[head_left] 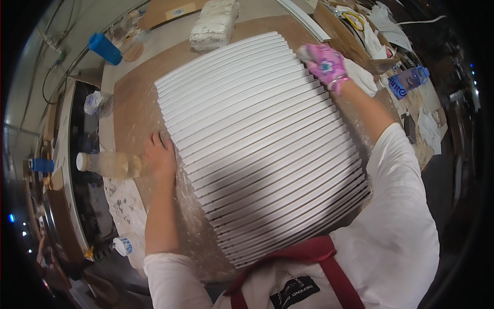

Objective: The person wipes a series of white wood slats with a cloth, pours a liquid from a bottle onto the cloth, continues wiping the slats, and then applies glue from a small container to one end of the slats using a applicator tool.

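Note:
A wide row of long white slats (257, 123), laid side by side, covers the middle of the brown board. My left hand (160, 154) is bare and lies flat by the slats' left ends, its fingers stretched out on the board. At the far right, my right hand (325, 64) wears a pink glove with a flower pattern. Its greyish fingertips are curled together against the slats' right ends. Whatever those fingers may hold is hidden.
A bottle of yellowish liquid (110, 164) lies beside my left hand. A wrapped white bundle (214, 24) sits beyond the slats, and a blue cup (105, 48) is at the far left. On the right are a cardboard box (355, 36) and a purple-blue bottle (408, 82).

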The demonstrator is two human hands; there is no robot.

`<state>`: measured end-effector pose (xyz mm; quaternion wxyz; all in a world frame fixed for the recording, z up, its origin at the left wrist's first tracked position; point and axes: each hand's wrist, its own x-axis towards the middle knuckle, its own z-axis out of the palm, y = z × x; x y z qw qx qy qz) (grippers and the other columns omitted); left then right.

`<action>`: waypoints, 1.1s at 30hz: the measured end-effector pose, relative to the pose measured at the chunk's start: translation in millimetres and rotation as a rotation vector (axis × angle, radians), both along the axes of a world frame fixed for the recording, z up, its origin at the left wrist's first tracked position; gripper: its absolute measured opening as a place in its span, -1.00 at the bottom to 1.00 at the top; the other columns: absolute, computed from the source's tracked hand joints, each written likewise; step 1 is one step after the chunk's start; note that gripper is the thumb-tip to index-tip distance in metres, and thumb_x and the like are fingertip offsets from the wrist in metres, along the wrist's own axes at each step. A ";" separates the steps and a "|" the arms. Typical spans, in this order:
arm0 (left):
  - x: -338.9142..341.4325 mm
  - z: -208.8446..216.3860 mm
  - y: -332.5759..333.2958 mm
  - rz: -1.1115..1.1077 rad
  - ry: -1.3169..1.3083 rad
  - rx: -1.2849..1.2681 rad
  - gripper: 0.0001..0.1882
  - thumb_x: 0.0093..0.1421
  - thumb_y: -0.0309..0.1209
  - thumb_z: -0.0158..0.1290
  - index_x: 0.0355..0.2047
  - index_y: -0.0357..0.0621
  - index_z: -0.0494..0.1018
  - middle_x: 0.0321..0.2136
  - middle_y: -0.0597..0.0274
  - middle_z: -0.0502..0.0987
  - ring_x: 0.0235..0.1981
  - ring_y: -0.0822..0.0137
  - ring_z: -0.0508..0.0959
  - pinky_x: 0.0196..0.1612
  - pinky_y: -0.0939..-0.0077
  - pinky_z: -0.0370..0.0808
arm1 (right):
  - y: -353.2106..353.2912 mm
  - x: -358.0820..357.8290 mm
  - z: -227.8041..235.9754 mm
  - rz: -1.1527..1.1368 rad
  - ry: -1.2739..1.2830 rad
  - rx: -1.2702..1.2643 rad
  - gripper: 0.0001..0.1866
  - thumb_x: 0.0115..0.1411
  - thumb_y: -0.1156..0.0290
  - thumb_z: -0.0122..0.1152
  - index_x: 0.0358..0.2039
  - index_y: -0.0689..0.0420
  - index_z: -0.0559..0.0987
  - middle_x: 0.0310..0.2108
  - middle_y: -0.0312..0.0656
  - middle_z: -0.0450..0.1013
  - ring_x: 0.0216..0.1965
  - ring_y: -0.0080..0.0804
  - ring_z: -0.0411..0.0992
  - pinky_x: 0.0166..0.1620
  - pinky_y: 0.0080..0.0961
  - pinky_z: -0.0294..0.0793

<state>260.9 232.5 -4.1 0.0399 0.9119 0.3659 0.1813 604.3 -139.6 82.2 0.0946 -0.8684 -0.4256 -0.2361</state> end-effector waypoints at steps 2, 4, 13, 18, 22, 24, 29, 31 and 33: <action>-4.4 -2.4 2.9 0.001 0.016 0.012 -0.55 0.21 -0.22 -0.06 0.07 -0.12 0.35 0.11 0.05 0.31 0.13 0.04 0.32 0.12 0.07 0.23 | 70.0 -57.1 3.3 0.305 0.265 0.091 -0.81 0.16 0.19 0.11 -0.40 0.04 0.48 -0.51 -0.16 0.45 -0.44 -0.18 0.45 -0.36 -0.30 0.45; -8.6 -6.1 8.8 -0.032 -0.009 0.038 -0.55 0.20 -0.22 -0.05 0.07 -0.11 0.35 0.11 0.06 0.32 0.12 0.04 0.32 0.11 0.05 0.23 | 123.6 -123.0 -10.8 0.457 0.219 -0.023 -0.61 0.22 0.04 0.08 -0.56 0.10 0.45 -0.56 -0.15 0.43 -0.50 -0.19 0.41 -0.36 -0.30 0.43; -1.5 -11.7 8.8 -0.022 0.007 0.050 -0.55 0.17 -0.24 -0.02 0.05 -0.11 0.35 0.09 0.06 0.33 0.10 0.02 0.34 0.08 0.13 0.29 | 117.7 -43.6 -4.8 0.344 0.235 0.092 -0.87 0.14 0.35 0.06 -0.37 0.08 0.53 -0.50 -0.11 0.48 -0.48 -0.20 0.48 -0.38 -0.27 0.51; -7.2 -14.9 15.5 -0.077 -0.038 0.115 -0.55 0.16 -0.26 -0.02 0.06 -0.13 0.35 0.07 0.04 0.34 0.08 0.01 0.36 0.06 0.12 0.31 | 257.3 -150.6 -14.8 0.669 0.090 0.035 -0.83 0.24 0.26 -0.02 -0.32 0.05 0.48 -0.46 -0.08 0.46 -0.43 -0.12 0.48 -0.39 -0.26 0.46; -11.4 -14.5 20.3 -0.100 -0.044 0.047 -0.55 0.18 -0.28 -0.04 0.07 -0.15 0.34 0.09 0.02 0.33 0.08 0.00 0.36 0.08 0.13 0.29 | 239.3 -100.5 -46.6 0.415 0.169 0.075 -0.87 0.24 0.33 0.03 -0.27 0.04 0.52 -0.41 -0.13 0.49 -0.37 -0.20 0.52 -0.31 -0.28 0.49; -13.6 -13.8 18.4 -0.094 -0.055 0.004 -0.56 0.19 -0.28 -0.04 0.07 -0.15 0.34 0.09 0.01 0.33 0.09 0.00 0.35 0.08 0.13 0.29 | 181.7 -42.2 -11.7 0.162 0.288 -0.319 -0.62 0.32 0.08 -0.19 -0.16 0.01 0.54 -0.19 -0.03 0.51 -0.19 -0.13 0.51 -0.11 -0.16 0.46; -2.1 -11.6 9.1 -0.037 -0.003 0.073 -0.57 0.22 -0.27 -0.07 0.08 -0.12 0.34 0.11 0.03 0.31 0.12 0.02 0.33 0.11 0.10 0.25 | 51.9 68.1 -10.6 -0.407 0.300 -0.131 -0.71 0.19 0.24 0.02 -0.09 -0.08 0.55 -0.13 -0.14 0.50 -0.16 -0.12 0.51 -0.13 -0.33 0.51; -2.9 -9.2 10.7 -0.032 0.009 0.061 -0.58 0.22 -0.27 -0.08 0.08 -0.11 0.34 0.12 0.04 0.30 0.12 0.03 0.32 0.12 0.09 0.24 | 52.5 61.9 -14.8 -0.210 0.259 -0.031 -0.73 0.17 0.22 0.03 -0.14 -0.05 0.55 -0.14 -0.13 0.49 -0.16 -0.08 0.49 -0.13 -0.32 0.51; -4.1 -9.3 9.5 -0.033 0.019 0.046 -0.58 0.22 -0.27 -0.08 0.08 -0.10 0.34 0.13 0.05 0.29 0.13 0.03 0.31 0.12 0.07 0.22 | 76.2 45.5 -28.1 0.177 0.047 0.083 -0.75 0.13 0.20 0.05 -0.23 -0.01 0.53 -0.22 -0.08 0.49 -0.24 -0.03 0.49 -0.19 -0.27 0.52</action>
